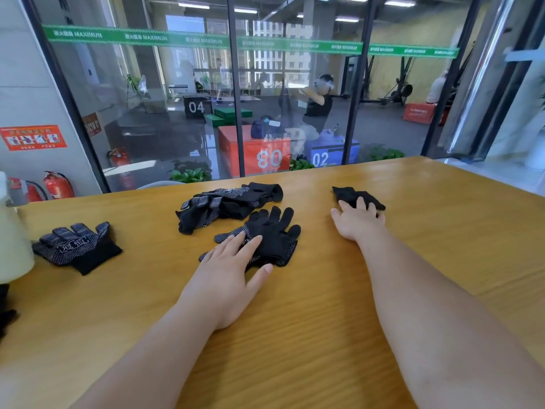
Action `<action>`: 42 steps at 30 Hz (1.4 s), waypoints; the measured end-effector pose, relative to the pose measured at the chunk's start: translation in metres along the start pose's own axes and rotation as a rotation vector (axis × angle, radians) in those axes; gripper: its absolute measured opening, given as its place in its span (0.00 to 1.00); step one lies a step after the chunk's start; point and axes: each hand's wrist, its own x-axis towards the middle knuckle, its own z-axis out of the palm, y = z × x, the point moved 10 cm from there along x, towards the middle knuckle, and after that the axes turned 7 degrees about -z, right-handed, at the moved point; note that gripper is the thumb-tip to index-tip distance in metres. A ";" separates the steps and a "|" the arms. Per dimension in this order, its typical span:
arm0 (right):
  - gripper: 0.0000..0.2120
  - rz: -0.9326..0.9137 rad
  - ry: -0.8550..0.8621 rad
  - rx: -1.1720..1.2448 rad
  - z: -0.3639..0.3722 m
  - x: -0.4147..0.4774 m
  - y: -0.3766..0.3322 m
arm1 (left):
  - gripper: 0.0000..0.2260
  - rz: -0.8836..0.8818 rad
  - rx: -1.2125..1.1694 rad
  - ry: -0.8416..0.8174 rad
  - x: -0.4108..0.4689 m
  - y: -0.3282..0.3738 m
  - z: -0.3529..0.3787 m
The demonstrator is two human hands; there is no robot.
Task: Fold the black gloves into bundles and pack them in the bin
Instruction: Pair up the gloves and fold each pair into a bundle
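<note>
Head view — left hand (pixel 227 270) flat on gloves (pixel 274 231), right hand (pixel 358 222) on small glove (pixel 349 194)

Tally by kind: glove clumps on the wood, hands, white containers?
Glove clumps: 4 (left clump, back pile, front clump, right clump)
Hands: 2 (left hand, right hand)
White container: 1
Total: 7
Cut-off dark thing at the left edge not counted.

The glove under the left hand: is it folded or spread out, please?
Spread out: the glove lies flat, fingers splayed, under the left hand.
</note>
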 end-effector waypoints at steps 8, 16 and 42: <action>0.33 -0.182 0.029 -0.026 0.010 -0.027 -0.067 | 0.33 -0.025 0.029 0.021 0.002 -0.005 0.002; 0.31 -0.397 0.007 -0.017 0.034 -0.104 -0.134 | 0.30 -0.067 0.100 0.068 -0.010 0.000 -0.010; 0.41 -0.694 -0.028 -0.063 0.071 -0.257 -0.244 | 0.24 -0.174 0.032 0.061 -0.179 -0.174 -0.083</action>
